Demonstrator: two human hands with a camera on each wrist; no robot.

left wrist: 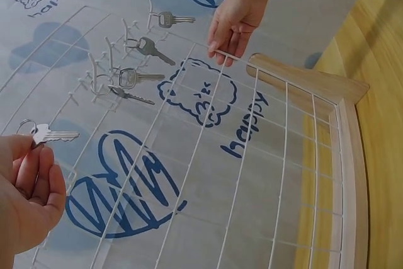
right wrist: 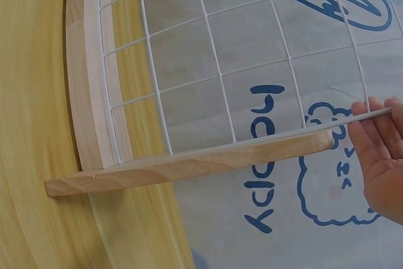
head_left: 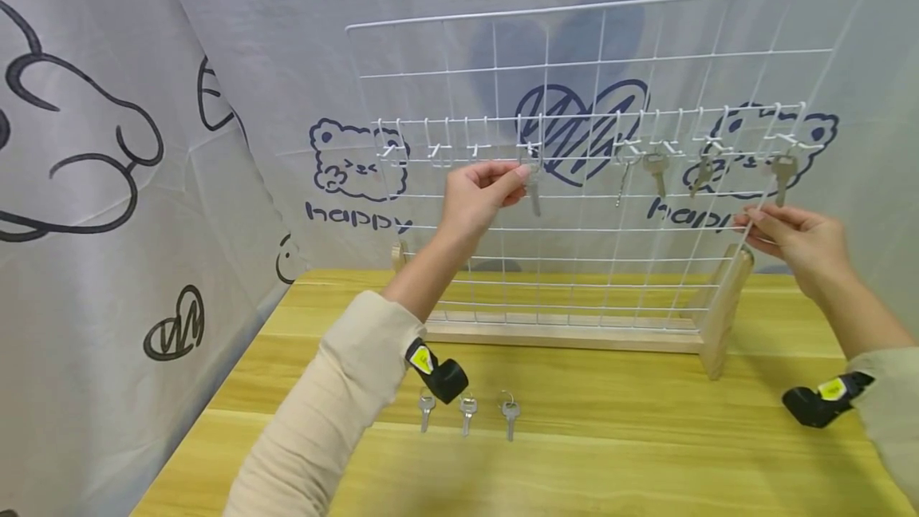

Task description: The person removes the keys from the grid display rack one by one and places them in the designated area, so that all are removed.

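Note:
My left hand (head_left: 479,196) pinches a silver key (head_left: 534,199) between thumb and forefinger, up at a white hook (head_left: 530,148) in the middle of a white wire grid rack (head_left: 546,227). In the left wrist view, the key's ring (left wrist: 26,126) stands out beyond the fingertips and the blade points away from the hand. At the rack's right edge, my right hand (head_left: 807,244) grips the side wire, just above the wooden foot (right wrist: 208,159). Several keys, among them one key (head_left: 784,170) at the far right, hang from hooks on the rack's right half.
Three keys with rings, the middle one a silver key (head_left: 468,412), lie on the yellow wooden table (head_left: 610,437) in front of the rack. Hooks without keys, such as one hook (head_left: 434,151), line the rack's left side. A printed curtain (head_left: 244,142) hangs behind.

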